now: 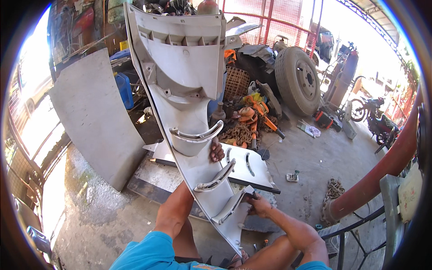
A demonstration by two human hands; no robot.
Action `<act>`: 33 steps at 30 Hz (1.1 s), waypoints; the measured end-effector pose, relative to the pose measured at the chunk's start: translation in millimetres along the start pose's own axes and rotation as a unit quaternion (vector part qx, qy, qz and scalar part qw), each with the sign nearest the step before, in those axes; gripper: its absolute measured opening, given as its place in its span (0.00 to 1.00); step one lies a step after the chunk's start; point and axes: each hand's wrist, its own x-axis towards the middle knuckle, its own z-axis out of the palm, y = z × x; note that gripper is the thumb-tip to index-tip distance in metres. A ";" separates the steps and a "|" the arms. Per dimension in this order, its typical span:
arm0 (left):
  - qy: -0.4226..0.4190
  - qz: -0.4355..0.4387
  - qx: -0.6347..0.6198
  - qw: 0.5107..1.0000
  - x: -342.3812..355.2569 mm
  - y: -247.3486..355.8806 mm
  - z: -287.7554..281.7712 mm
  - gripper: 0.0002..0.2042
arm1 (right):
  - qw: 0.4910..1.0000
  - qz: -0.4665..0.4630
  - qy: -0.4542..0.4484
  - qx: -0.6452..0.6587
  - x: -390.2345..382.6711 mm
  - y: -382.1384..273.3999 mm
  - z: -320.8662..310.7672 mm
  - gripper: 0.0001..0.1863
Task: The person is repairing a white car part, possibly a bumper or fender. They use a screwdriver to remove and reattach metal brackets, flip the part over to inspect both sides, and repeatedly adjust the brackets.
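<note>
A long white moulded panel (pixel 175 85), with ribs near its top and curved step-like ledges lower down, stands tilted in front of me. My left hand (pixel 216 151) grips its middle edge, the forearm passing behind it. My right hand (pixel 257 203) is closed at the lower right edge, by a dark piece on the lowest ledge; part of the fingers is hidden. Behind the panel a second white slotted piece (pixel 259 171) lies on a worn board (pixel 144 179). A large pale flat panel (pixel 94 112) leans at the left.
A large tyre (pixel 284 87), rusty chains with orange straps (pixel 245 126) and a woven basket (pixel 236 76) crowd the back. A motorbike (pixel 378 117) stands far right, behind a slanting red pipe (pixel 373 180). A black metal frame (pixel 342 238) is at the lower right.
</note>
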 end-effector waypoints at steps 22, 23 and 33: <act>0.425 0.173 0.242 0.855 -5.4 98.8 87.8 0.57 | 0.860 -0.177 0.442 -0.185 23.8 -9.2 -99.2 0.09; 0.430 0.190 0.237 0.850 -5.7 95.6 82.6 0.58 | 0.869 -0.172 0.434 -0.165 25.6 -9.9 -113.6 0.10; 0.397 0.204 0.095 0.890 -16.6 66.8 45.7 0.41 | 0.812 -0.252 0.520 -0.085 15.2 -23.1 -142.0 0.15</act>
